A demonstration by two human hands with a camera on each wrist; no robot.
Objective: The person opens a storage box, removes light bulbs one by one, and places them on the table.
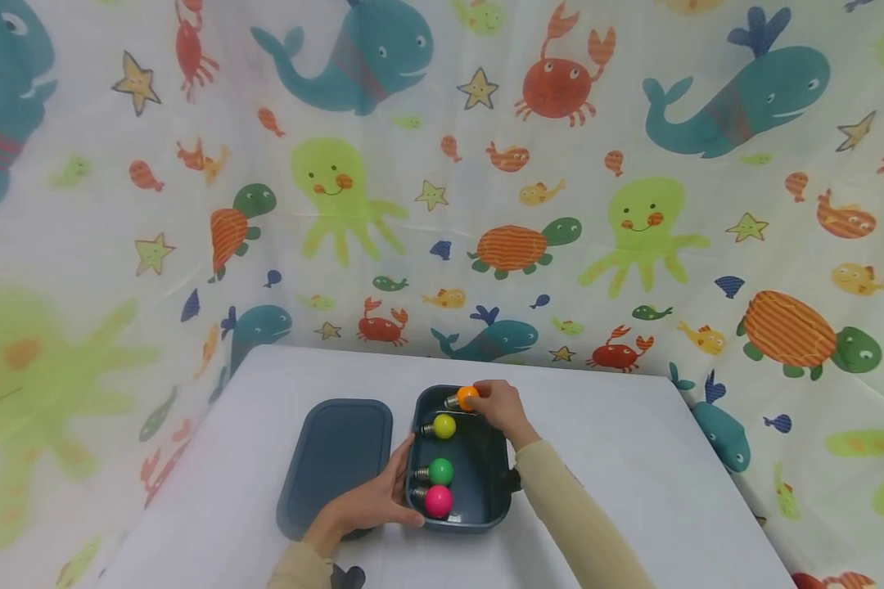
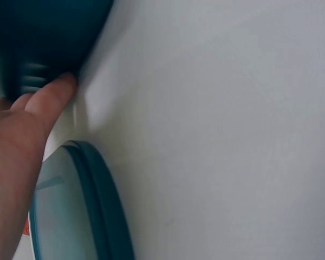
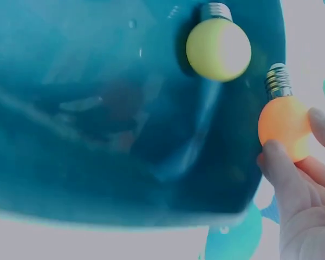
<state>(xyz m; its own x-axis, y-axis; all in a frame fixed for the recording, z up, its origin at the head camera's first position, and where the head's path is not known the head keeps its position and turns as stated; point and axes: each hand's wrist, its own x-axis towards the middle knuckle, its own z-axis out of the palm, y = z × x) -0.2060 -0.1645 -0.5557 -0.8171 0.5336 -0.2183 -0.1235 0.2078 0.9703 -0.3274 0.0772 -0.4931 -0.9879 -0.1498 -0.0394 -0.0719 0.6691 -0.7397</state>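
My right hand (image 1: pixel 502 406) pinches an orange light bulb (image 1: pixel 467 398) by its round globe, over the far end of the dark blue box (image 1: pixel 479 519). In the right wrist view, the orange bulb (image 3: pixel 284 127) has its silver screw base pointing away from the fingertips. My left hand (image 1: pixel 372 495) rests against the box's near-left corner, thumb along the front and fingers extended along the left wall. Inside, along the left side, lie a yellow bulb (image 1: pixel 444 426), a green bulb (image 1: pixel 441 472) and a pink bulb (image 1: pixel 438 501).
Left of the box lies a blue lid (image 1: pixel 339 458) on the white table (image 1: pixel 633 474), partly behind my left hand and wrist. A patterned curtain (image 1: pixel 427 237) with sea animals hangs behind the table and at its sides.
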